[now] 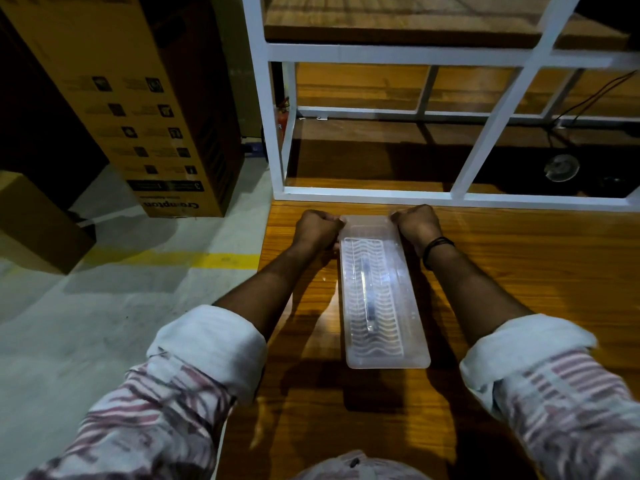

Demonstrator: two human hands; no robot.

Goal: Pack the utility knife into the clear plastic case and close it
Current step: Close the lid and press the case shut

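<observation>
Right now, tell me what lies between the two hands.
In the head view, the far end of the clear plastic case lies between the left hand and right hand.

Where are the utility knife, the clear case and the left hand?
utility knife (367, 295): head view, mid-handle, seen through the lid.
clear case (412, 327): head view, right lid edge.
left hand (317, 227): head view, back of hand.

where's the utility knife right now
In the head view, the utility knife lies lengthwise inside the clear plastic case on the wooden table, between both forearms.

Upside-down "Crompton" on cardboard box, other print too small.
</observation>
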